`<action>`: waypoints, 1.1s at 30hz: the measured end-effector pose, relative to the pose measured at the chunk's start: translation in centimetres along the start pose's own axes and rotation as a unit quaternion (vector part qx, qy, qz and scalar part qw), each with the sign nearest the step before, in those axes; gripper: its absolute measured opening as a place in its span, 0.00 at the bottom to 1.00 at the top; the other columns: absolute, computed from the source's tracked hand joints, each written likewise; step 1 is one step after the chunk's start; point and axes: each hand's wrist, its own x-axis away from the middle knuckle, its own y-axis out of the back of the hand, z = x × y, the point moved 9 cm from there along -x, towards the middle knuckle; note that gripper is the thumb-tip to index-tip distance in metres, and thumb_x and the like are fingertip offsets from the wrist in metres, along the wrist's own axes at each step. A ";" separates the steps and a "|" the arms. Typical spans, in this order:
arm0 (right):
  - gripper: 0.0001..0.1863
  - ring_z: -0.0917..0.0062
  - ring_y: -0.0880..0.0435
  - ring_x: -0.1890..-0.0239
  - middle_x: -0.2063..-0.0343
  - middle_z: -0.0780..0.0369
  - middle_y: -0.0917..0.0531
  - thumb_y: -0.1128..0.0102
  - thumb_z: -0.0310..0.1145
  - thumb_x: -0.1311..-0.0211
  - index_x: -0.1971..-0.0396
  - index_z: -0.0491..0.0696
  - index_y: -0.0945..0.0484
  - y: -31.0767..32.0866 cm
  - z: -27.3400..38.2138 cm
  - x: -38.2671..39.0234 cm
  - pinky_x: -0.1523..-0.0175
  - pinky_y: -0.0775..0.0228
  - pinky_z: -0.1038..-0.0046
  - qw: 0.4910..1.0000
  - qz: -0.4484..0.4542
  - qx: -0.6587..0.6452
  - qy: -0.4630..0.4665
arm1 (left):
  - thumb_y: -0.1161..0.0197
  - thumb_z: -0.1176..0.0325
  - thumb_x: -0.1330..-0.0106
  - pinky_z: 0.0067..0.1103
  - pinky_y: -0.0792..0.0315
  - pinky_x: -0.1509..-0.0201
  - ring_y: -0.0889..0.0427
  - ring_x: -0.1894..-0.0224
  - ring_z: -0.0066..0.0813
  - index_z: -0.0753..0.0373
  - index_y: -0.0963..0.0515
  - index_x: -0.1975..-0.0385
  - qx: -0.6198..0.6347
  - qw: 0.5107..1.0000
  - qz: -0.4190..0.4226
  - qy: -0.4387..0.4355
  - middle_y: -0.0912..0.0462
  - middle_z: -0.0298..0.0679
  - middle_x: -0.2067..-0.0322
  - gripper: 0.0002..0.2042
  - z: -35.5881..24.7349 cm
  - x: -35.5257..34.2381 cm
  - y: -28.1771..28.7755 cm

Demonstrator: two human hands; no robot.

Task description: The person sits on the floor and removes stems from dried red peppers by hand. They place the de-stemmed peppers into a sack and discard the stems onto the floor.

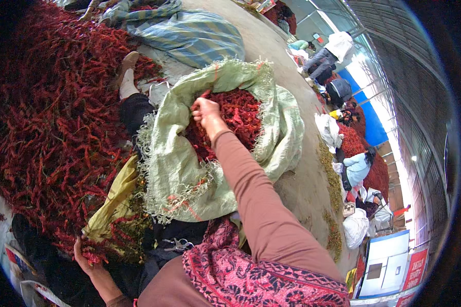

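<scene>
Here, right hand (206, 111) bunched on chillies (241, 115) inside upward-gaping green sack (176, 169), left hand (84, 254) gripping loose chillies (51, 128).

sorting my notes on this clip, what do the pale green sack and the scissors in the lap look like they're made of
The pale green sack looks like woven plastic sacking with a dull finish: its cut rim is frayed into loose threads and it folds in soft creases. The scissors appear to be metal, grey with a slight glint, though they are small and partly in shadow, so the handles are unclear. The right hand reaches into the sack.
</scene>
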 end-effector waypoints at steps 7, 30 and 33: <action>0.03 0.77 0.26 0.81 0.69 0.52 0.19 0.52 0.30 0.35 0.66 0.49 0.29 2.2 4.8 5.8 0.78 0.33 0.77 0.971 0.162 -0.164 0.068 | 0.43 0.68 0.41 0.26 0.28 0.54 0.21 0.64 0.31 0.63 0.22 0.68 0.041 0.999 -0.029 0.002 0.18 0.37 0.69 0.07 0.3 1.3 -1.7; 0.06 0.74 0.20 0.76 0.77 0.59 0.22 0.50 0.26 0.36 0.66 0.39 0.25 3.1 10.5 6.7 0.67 0.18 0.66 0.948 0.054 -0.226 0.215 | 0.40 0.65 0.42 0.28 0.26 0.56 0.21 0.61 0.31 0.62 0.23 0.62 -0.067 0.994 -0.056 -0.072 0.19 0.37 0.64 0.11 -0.9 5.4 -5.1; 0.08 0.81 0.22 0.82 0.76 0.61 0.21 0.47 0.30 0.35 0.62 0.41 0.24 -2.7 16.1 13.4 0.77 0.22 0.74 0.933 0.093 -0.040 0.344 | 0.39 0.65 0.43 0.28 0.26 0.58 0.20 0.64 0.32 0.62 0.22 0.64 -0.048 0.995 -0.043 -0.079 0.18 0.37 0.67 0.11 -1.6 3.7 -3.0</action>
